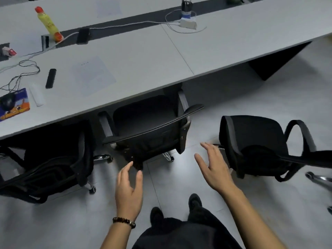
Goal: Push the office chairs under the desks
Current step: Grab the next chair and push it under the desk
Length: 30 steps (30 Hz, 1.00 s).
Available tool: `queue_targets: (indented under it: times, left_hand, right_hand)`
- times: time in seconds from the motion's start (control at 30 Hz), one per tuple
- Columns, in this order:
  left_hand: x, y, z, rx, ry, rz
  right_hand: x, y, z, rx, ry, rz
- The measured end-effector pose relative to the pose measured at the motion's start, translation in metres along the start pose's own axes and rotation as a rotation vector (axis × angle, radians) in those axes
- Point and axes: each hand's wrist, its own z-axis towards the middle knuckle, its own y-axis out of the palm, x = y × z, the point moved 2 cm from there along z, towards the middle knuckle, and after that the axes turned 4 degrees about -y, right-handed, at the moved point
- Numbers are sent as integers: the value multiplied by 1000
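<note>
Middle chair looks tucked under the desk; your left hand and right hand are empty with fingers spread, so grab the right chair next.

Three black office chairs line the desk edge: one at the left, one in the middle, one at the right; two bare hands show, the left hand and the right hand; two black shoes, one and another; on the desk, one yellow bottle, one black phone, one mouse on one mouse pad, one pen cup; one beaded bracelet.
</note>
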Motion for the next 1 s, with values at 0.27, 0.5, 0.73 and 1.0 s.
queue_targets:
  times: [0.27,0.5,0.73,1.0]
  left_hand:
    - [7,57,-36,-481,214,97]
    - [91,139,-71,-607,470,150]
    - [155,255,-162,-480,505,178]
    - [220,390,-234,-478,579,294]
  right_hand:
    - [71,-49,-145,220,376,28]
    - [143,-124,-212,480,519,84]
    - [268,-198,-225,437,458,157]
    - [377,-321,-189,335,300,81]
